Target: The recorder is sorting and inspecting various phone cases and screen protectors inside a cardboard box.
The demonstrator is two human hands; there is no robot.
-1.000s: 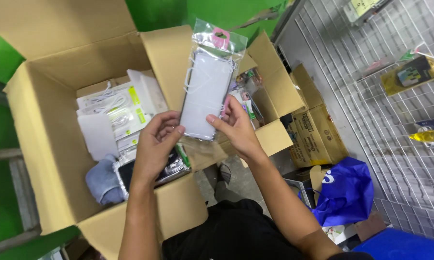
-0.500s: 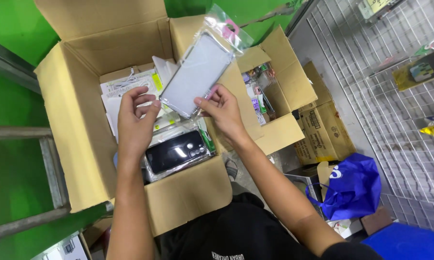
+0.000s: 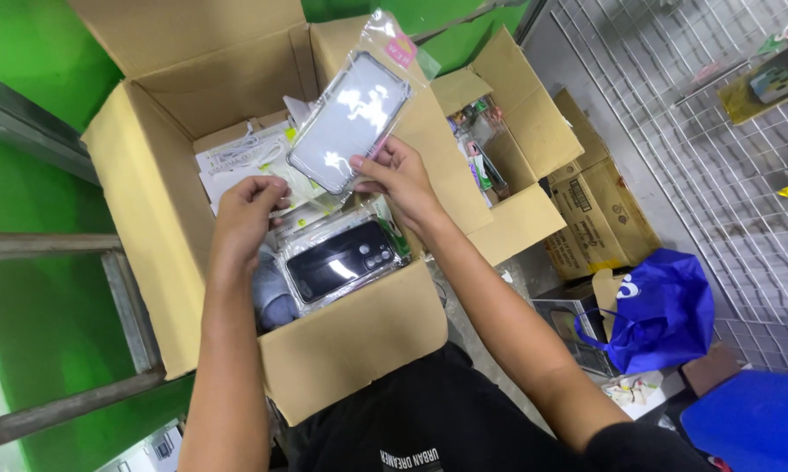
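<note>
While the camera looked down from head height, a person's two bare hands worked over a large open cardboard box resting against their lap. The right hand pinched the lower edge of a clear phone case in a glossy plastic sleeve — thumb and fingers closed on it — and held it tilted above the box, its top end with a small pink tag pointing up and away. The left hand was apart from the right, lower and to the left, its fingers curled loosely just beside the sleeve's lower corner; whether it touched the sleeve could not be told. Inside the box, beneath the hands, lay a black phone case in a clear bag, and behind it white packets stood in a loose stack. To the right sat a smaller open carton with colourful packets inside, then a closed brown box, and nearer the person a blue bag on the floor. A wire grid panel stood at the far right.
</note>
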